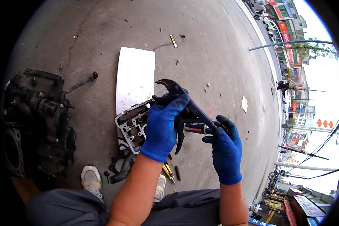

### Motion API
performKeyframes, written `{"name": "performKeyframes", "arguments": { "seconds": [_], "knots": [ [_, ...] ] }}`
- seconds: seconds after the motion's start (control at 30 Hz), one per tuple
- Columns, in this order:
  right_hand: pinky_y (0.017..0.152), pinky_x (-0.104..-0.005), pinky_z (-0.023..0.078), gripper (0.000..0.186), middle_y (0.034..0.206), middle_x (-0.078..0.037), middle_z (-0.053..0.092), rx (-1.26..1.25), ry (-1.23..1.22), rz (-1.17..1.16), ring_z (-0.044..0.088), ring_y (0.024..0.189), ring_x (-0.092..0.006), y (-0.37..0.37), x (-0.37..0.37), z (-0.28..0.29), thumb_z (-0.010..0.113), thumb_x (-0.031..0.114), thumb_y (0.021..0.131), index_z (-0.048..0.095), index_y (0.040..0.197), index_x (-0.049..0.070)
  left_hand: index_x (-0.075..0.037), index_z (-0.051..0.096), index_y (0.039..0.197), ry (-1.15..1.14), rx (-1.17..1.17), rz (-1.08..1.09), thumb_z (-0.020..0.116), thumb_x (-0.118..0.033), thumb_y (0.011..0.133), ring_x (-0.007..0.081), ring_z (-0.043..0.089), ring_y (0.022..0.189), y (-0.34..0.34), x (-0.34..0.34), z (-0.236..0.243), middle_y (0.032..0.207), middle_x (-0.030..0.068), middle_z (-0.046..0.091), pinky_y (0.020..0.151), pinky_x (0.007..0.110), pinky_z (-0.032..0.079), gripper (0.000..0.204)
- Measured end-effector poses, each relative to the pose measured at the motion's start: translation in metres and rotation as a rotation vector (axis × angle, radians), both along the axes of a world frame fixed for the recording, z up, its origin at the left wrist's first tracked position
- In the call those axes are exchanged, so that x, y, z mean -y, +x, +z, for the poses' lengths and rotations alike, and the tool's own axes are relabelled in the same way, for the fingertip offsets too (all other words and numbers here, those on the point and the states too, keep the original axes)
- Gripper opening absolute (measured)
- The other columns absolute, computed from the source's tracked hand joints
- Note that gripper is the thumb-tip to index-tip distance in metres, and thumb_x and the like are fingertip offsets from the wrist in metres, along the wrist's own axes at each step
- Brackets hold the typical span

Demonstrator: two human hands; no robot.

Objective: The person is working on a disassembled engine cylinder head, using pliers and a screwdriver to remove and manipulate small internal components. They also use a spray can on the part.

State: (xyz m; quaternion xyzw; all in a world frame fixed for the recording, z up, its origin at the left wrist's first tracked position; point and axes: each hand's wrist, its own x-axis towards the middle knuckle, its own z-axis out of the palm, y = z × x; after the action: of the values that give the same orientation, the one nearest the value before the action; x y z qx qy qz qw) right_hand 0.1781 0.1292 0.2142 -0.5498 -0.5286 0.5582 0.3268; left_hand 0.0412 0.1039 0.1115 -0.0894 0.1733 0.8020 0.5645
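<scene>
My left hand (162, 126), in a blue knit glove, is wrapped round a black lever tool (197, 113) with a curved, claw-like jaw at its upper left. A bent black handle hangs below that grip. At the tool's lower right end, my right hand (226, 145), gloved in blue with dark fingertips, pinches the bar between thumb and fingers. Just beneath the bar shows a small dark can or tube (195, 128) with a printed label; I cannot tell whether it is held or lies behind. Partly hidden by my left hand is a metal cylinder head (133, 130).
A large black engine (37, 120) stands at the left. Under the cylinder head's far side lies a white sheet (135, 71). Near my shoes (91, 179) are a black hose (120, 177) and a yellow-handled tool (168, 171). Small parts dot the concrete; a street lies at right.
</scene>
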Motion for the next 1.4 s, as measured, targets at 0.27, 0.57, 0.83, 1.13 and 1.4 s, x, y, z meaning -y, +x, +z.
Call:
{"name": "performKeyframes", "arguments": {
  "seconds": [0.27,0.57,0.83,1.13,1.4],
  "knots": [
    [0.068,-0.0291,0.052,0.027,0.096,-0.012,0.065,0.055,0.053,0.031,0.063,0.077,-0.0165,0.005,0.0,0.005,0.059,0.007,0.096,0.057,0.121,-0.004,-0.005,0.07,0.114,0.031,0.04,-0.014,0.068,-0.012,0.093,0.0135,0.065,0.085,0.0,0.0,-0.002,0.09,0.0028,0.069,0.082,0.03,0.055,0.022],
    [0.063,-0.0294,0.051,0.032,0.091,-0.011,0.064,0.04,-0.066,0.126,0.06,0.07,-0.0149,0.013,-0.006,0.012,0.051,0.017,0.102,0.054,0.126,-0.004,-0.004,0.07,0.113,0.085,0.081,-0.027,0.067,-0.01,0.094,0.0137,0.066,0.084,-0.001,0.001,-0.003,0.088,0.0028,0.068,0.082,0.03,0.055,0.021],
    [0.057,-0.0298,0.05,0.04,0.082,-0.009,0.063,0.201,-0.121,0.172,0.059,0.064,-0.015,0.011,-0.007,0.029,0.05,0.029,0.105,0.055,0.124,-0.005,-0.004,0.068,0.115,0.043,0.065,-0.062,0.067,-0.011,0.094,0.0135,0.066,0.084,0.005,0.003,0.012,0.091,0.0031,0.068,0.083,0.029,0.055,0.022],
    [0.055,-0.0261,0.047,0.031,0.078,-0.006,0.06,0.126,0.062,-0.014,0.057,0.063,-0.0108,0.012,0.002,0.018,0.053,0.019,0.103,0.059,0.123,-0.004,-0.004,0.069,0.11,0.048,0.086,-0.018,0.068,-0.014,0.094,0.0153,0.07,0.08,0.012,-0.001,0.011,0.09,0.0051,0.07,0.078,0.028,0.058,0.019],
    [0.053,-0.0254,0.044,0.029,0.077,-0.005,0.058,0.062,0.062,0.077,0.054,0.059,-0.0107,0.02,-0.002,0.018,0.05,0.019,0.104,0.059,0.118,-0.004,-0.005,0.069,0.111,0.062,0.104,-0.049,0.068,-0.014,0.094,0.0159,0.071,0.083,0.011,0.0,0.013,0.09,0.0055,0.07,0.078,0.029,0.058,0.019]
  ]
}}
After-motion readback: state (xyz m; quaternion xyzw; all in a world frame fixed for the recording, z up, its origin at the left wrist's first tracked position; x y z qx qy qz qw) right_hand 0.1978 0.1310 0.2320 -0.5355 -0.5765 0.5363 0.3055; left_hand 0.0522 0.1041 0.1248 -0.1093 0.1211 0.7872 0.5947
